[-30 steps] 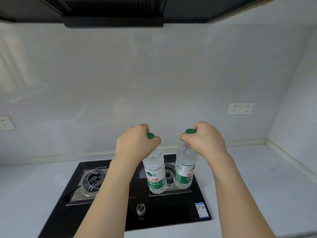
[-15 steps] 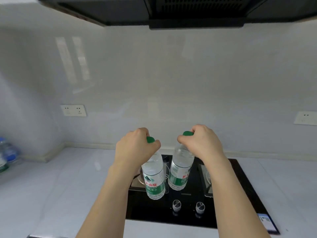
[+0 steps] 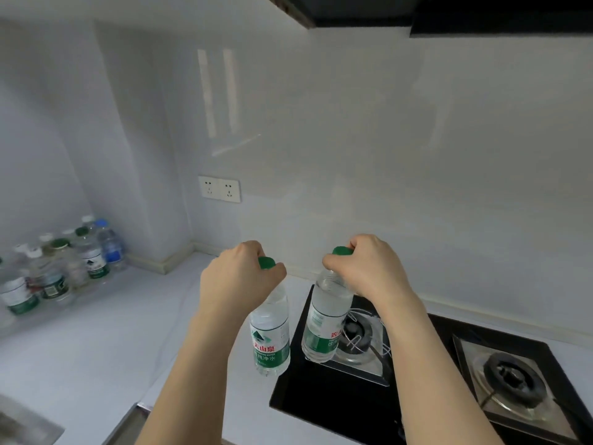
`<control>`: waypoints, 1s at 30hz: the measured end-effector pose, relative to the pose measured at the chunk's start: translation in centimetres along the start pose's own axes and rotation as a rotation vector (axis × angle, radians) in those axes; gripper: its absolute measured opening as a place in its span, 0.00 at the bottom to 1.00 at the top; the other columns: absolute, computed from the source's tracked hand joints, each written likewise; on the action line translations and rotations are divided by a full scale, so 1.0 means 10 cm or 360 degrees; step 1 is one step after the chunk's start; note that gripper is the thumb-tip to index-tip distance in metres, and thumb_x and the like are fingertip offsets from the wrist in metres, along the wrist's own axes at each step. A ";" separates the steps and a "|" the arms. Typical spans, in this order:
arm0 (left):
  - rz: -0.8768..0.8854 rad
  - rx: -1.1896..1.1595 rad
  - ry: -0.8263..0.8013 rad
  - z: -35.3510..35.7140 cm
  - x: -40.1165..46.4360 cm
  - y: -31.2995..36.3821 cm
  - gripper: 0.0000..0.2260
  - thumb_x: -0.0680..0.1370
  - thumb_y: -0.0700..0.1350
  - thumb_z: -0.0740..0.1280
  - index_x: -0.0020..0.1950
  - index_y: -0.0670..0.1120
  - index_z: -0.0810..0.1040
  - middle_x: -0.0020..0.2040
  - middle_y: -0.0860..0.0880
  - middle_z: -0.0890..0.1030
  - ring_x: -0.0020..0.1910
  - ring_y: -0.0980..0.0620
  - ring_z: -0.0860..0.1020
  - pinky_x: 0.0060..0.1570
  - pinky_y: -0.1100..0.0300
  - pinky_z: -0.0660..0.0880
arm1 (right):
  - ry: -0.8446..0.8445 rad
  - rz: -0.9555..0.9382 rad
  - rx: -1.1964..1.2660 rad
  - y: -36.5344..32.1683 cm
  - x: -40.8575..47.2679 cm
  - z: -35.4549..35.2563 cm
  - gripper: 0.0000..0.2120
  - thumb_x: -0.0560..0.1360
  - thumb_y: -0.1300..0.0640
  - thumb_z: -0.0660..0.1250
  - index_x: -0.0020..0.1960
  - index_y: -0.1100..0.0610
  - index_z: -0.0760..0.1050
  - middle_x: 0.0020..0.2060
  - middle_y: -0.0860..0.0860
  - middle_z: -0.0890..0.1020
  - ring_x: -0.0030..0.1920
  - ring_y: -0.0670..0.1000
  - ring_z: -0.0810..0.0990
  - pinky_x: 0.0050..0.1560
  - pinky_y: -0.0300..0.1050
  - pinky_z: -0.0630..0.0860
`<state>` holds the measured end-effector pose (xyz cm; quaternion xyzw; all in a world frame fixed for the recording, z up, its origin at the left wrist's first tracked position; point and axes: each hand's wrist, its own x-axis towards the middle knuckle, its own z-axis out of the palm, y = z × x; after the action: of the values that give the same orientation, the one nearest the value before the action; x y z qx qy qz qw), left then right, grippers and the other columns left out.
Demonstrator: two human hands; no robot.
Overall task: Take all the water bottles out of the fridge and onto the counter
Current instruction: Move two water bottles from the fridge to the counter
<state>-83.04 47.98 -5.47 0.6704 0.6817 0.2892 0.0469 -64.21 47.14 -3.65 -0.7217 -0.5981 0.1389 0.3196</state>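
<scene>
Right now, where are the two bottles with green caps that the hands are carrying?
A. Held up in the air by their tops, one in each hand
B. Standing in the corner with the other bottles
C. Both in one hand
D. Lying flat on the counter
A: the left hand grips one bottle and the right hand grips the other bottle near the caps, both hanging above the counter and stove.

both bare forearms reach up from 6 o'clock, side by side. the left hand (image 3: 239, 274) curls knuckles-up around a bottle neck; the right hand (image 3: 369, 264), toward 3 o'clock of it, curls the same way around another.
</scene>
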 end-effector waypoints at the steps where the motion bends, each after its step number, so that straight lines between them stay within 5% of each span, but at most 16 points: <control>1: -0.0020 0.0012 0.0008 0.00 0.07 -0.06 0.12 0.70 0.55 0.66 0.38 0.47 0.70 0.34 0.49 0.77 0.39 0.45 0.76 0.34 0.59 0.69 | -0.0014 -0.0023 0.0011 -0.04 0.08 0.07 0.14 0.64 0.50 0.69 0.34 0.57 0.67 0.29 0.50 0.69 0.29 0.53 0.67 0.30 0.42 0.63; 6: -0.0091 0.0092 0.0075 0.01 0.48 -0.28 0.13 0.71 0.55 0.66 0.40 0.46 0.72 0.36 0.49 0.78 0.38 0.46 0.76 0.31 0.60 0.65 | -0.0109 -0.0129 0.0084 -0.22 0.55 0.37 0.14 0.64 0.49 0.69 0.41 0.59 0.73 0.37 0.53 0.78 0.32 0.53 0.74 0.33 0.43 0.70; 16: -0.0215 0.0121 0.0072 0.11 1.24 -0.85 0.13 0.72 0.56 0.66 0.40 0.47 0.72 0.35 0.50 0.78 0.38 0.47 0.78 0.32 0.60 0.67 | -0.0254 -0.0238 0.0086 -0.62 1.29 1.06 0.14 0.66 0.49 0.69 0.42 0.58 0.73 0.37 0.52 0.77 0.34 0.52 0.73 0.34 0.43 0.68; 30: -0.0304 0.0089 -0.0038 -0.03 2.33 -2.86 0.10 0.71 0.54 0.66 0.40 0.48 0.73 0.35 0.50 0.79 0.37 0.48 0.78 0.35 0.58 0.74 | -0.0613 -0.0291 -0.0061 -2.01 1.89 2.84 0.09 0.67 0.49 0.69 0.41 0.53 0.73 0.38 0.49 0.79 0.37 0.55 0.81 0.39 0.49 0.78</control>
<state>-110.83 71.71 -10.71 0.6068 0.7497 0.2564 0.0637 -91.66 75.16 -9.10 -0.6305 -0.7136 0.2333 0.1969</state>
